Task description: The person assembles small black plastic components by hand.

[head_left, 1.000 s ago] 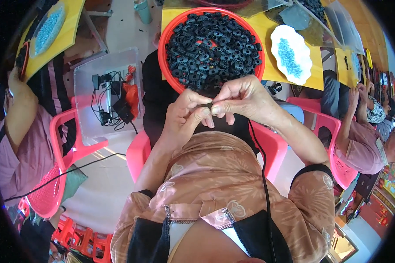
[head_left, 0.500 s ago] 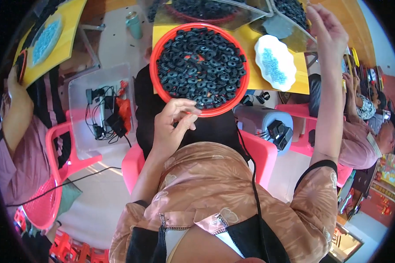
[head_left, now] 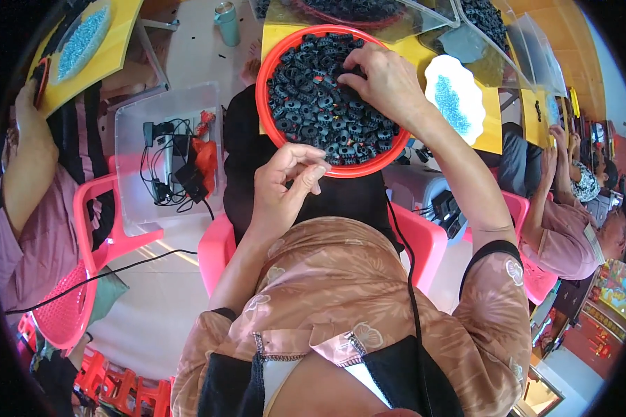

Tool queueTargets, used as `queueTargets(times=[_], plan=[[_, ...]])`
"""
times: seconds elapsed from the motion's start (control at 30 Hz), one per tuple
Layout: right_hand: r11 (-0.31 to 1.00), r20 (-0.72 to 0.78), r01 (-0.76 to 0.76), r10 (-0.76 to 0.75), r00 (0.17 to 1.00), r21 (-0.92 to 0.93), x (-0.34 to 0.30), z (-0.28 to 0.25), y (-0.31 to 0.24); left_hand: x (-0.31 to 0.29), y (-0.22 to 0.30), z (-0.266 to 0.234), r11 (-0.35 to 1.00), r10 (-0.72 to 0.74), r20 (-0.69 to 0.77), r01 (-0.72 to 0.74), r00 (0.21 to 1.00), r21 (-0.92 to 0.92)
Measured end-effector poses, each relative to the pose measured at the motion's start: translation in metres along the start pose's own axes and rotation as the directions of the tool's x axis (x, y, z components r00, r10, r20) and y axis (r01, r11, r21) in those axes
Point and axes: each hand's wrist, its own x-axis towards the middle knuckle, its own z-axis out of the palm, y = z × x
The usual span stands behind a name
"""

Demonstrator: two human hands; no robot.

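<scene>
A red round basin (head_left: 263,104) heaped with small black plastic parts (head_left: 320,90) stands in front of me, over my lap and the yellow table edge. My right hand (head_left: 386,78) reaches over its far right side. Its thumb and forefinger are bent and apart, with their tips down among the black parts; no part shows clearly lifted between them. At the near rim is my left hand (head_left: 289,179), its fingers curled and the thumb against them. Whatever it may pinch is too small or hidden to name.
Right of the basin, a white scalloped dish (head_left: 474,104) of small light-blue pieces sits on the yellow table (head_left: 492,132). Clear bins (head_left: 424,35) stand behind. To the left are a clear box (head_left: 129,153) of cables and adapters, and a person's arm (head_left: 31,156). A black cable (head_left: 412,292) crosses my shirt.
My right hand has come from the upper right, by the clear bins, down and left into the basin. My left hand stays at the near rim. The whole view has shifted slightly.
</scene>
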Motion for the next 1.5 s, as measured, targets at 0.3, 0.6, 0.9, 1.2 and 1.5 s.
queueTargets(times=[0.3, 0.6, 0.9, 1.2, 1.5], plan=[[0.792, 0.096, -0.185, 0.159, 0.983, 0.582, -0.030, -0.024, -0.033, 0.005, 0.007, 0.004, 0.995, -0.045, -0.033, 0.042, 0.998, -0.089], [0.590, 0.232, -0.235, 0.083, 0.969, 0.772, -0.091, -0.031, -0.056, 0.003, 0.007, 0.006, 0.973, -0.163, 0.027, 0.165, 0.986, -0.159], [0.877, -0.221, -0.467, 0.481, 0.849, 0.114, -0.101, -0.058, 0.154, 0.001, 0.006, 0.003, 0.961, -0.112, 0.055, 0.122, 0.992, -0.248], [0.758, -0.005, -0.650, 0.651, 0.759, 0.045, -0.075, -0.034, 0.200, 0.002, 0.001, 0.000, 0.973, -0.079, 0.046, 0.087, 0.996, -0.213], [0.870, -0.201, -0.492, 0.489, 0.849, 0.038, -0.085, -0.038, 0.214, 0.002, 0.002, 0.001, 0.973, -0.091, 0.027, 0.095, 0.995, -0.210]])
